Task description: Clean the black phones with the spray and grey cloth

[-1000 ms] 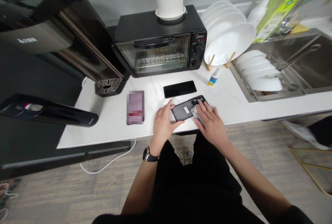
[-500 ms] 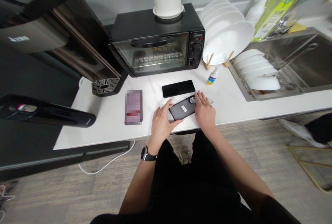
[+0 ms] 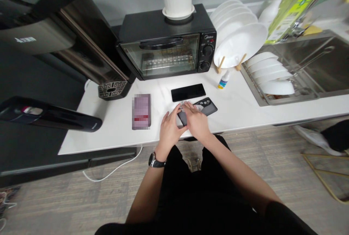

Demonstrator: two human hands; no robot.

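Note:
A dark grey phone case [image 3: 209, 108] lies slantwise on the white counter, its camera cutouts at the right end. My left hand [image 3: 169, 128] grips the left end of the case, thumb at the near edge and fingers at the far edge. On the case's middle, my right hand [image 3: 196, 120] presses a thin whitish wipe [image 3: 200, 107], mostly hidden by the fingers. Just beyond both hands lies a black phone [image 3: 188, 92], screen up. A small spray bottle [image 3: 223, 80] with yellow liquid stands to the right.
A blurred-out purple packet [image 3: 141, 111] lies left of my hands. Behind are a toaster oven [image 3: 163, 55] and racked white plates [image 3: 240, 42]. A black drinks machine [image 3: 81, 46] stands at left, a black cylindrical device [image 3: 54, 115] nearer. The sink [image 3: 261, 98] is at right.
My right hand has slid left along the phone case, from its camera end to near my left hand. The camera cutouts are now uncovered. My left hand stays at its end.

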